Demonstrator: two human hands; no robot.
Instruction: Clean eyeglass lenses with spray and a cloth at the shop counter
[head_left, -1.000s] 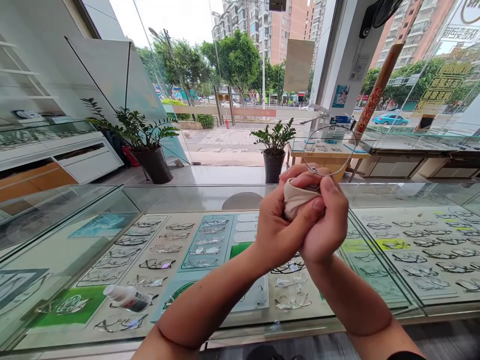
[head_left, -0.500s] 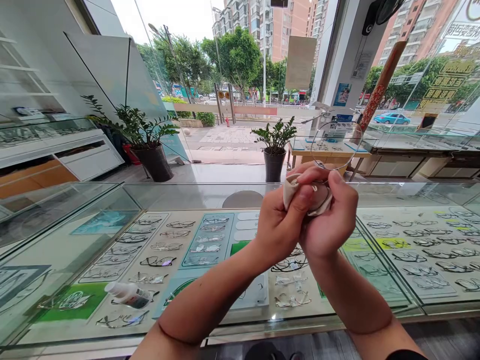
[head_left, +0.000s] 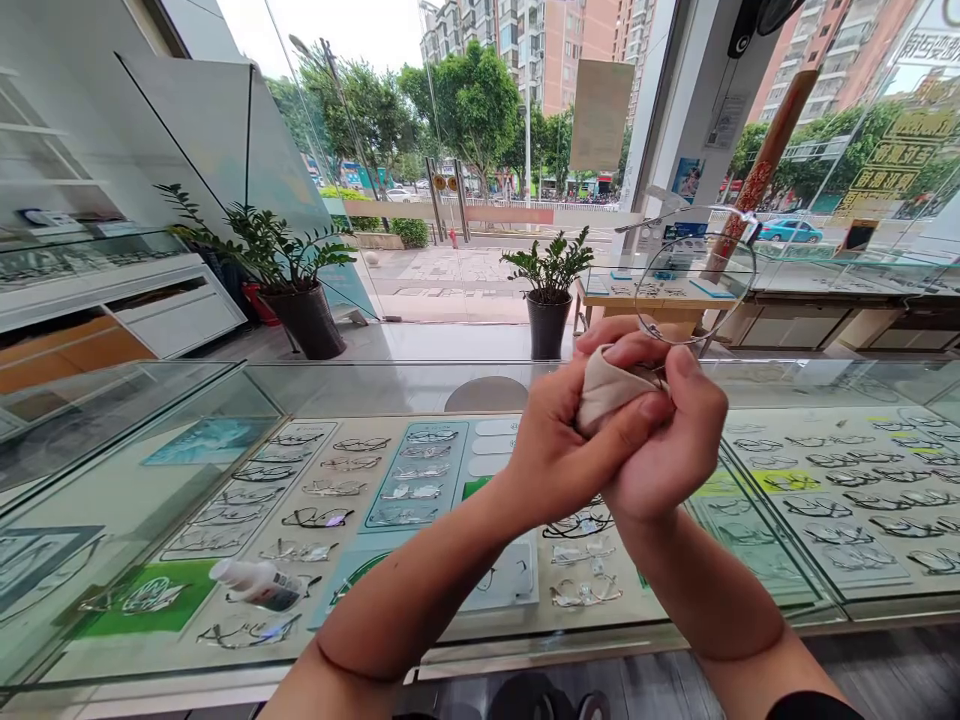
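Note:
My left hand (head_left: 562,430) is closed around a pale cleaning cloth (head_left: 609,388), pressing it with the thumb over one side of a pair of glasses. The free round lens of the thin-rimmed glasses (head_left: 694,338) rises above my fingers, with a temple arm reaching out over it. My right hand (head_left: 671,440) is closed about the same glasses, thumb up near the rim and palm behind the cloth. The lens under the cloth is hidden. Both hands touch each other above the glass display counter.
A glass display counter (head_left: 390,385) holds rows of eyeglasses (head_left: 405,493). On its top at the left lies a white bottle (head_left: 257,583). Potted plants (head_left: 548,322) stand beyond, before a large window. A second display table (head_left: 649,300) stands at the right.
My left thumb and the cloth have shifted over the covered side of the glasses. The exposed lens has moved slightly right and turned, so its temple arm shows more clearly.

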